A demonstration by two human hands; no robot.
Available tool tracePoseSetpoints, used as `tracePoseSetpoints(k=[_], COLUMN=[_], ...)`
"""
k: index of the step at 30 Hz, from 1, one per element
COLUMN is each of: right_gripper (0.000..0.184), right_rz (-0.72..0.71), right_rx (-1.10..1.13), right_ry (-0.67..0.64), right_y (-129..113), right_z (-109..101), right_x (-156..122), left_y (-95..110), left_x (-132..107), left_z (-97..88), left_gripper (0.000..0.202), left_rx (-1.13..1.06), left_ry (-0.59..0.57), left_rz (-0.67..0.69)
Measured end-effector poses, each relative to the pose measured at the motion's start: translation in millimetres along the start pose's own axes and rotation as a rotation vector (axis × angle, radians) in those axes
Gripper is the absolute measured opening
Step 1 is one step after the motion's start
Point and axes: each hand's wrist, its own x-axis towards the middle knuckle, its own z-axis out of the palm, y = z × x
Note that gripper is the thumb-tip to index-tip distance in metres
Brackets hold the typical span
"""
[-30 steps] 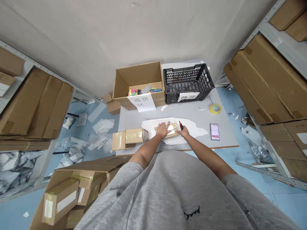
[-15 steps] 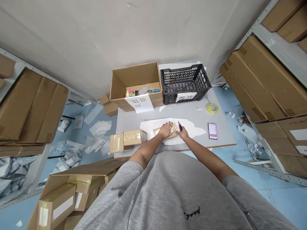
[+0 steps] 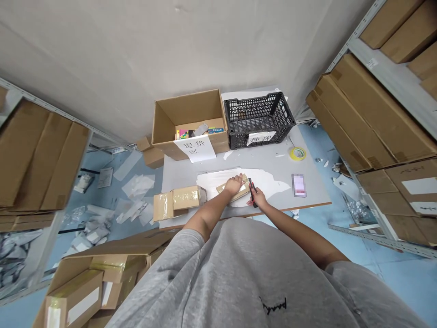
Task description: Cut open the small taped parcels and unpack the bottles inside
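Observation:
A small flat cardboard box (image 3: 243,190) with shiny tape lies over white paper near the table's front edge, its front side showing. My left hand (image 3: 234,185) grips it from the left, fingers curled at its upper part. In my right hand (image 3: 258,197) is a red and black utility knife (image 3: 252,191), its tip pointing away from me. The knife is right beside the box's right end; whether its blade touches the cardboard cannot be made out. Two taped cardboard boxes (image 3: 186,197) stand to the left of my left hand.
Behind are an open carton (image 3: 191,109) with colourful items and a black plastic crate (image 3: 259,114), both labelled. A yellow tape roll (image 3: 297,153) and a phone (image 3: 299,185) lie at the right. A large carton of boxes (image 3: 112,250) stands at lower left; shelves flank the table.
My left hand has gone from lying flat on the box to curled fingers. My right hand has turned the knife, which now shows along its length by the box's right end.

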Motion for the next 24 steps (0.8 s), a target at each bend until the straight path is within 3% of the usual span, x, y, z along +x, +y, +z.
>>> tracePoseSetpoints(k=[8, 18, 24], right_gripper=[0.028, 0.025, 0.033], right_rz=[-0.049, -0.040, -0.011], right_rx=[-0.124, -0.151, -0.176], right_ry=[0.094, 0.083, 0.057], right_y=[-7, -4, -10], right_z=[15, 12, 12], right_x=[6, 9, 7], left_y=[9, 13, 9], left_x=[-5, -4, -2], left_z=[-9.4, -14.7, -20.7], left_gripper=[0.070, 0.063, 0.059], left_rx=[-0.011, -0.052, -0.056], left_ry=[-0.048, -0.048, -0.101], left_rz=[-0.049, -0.107, -0.095])
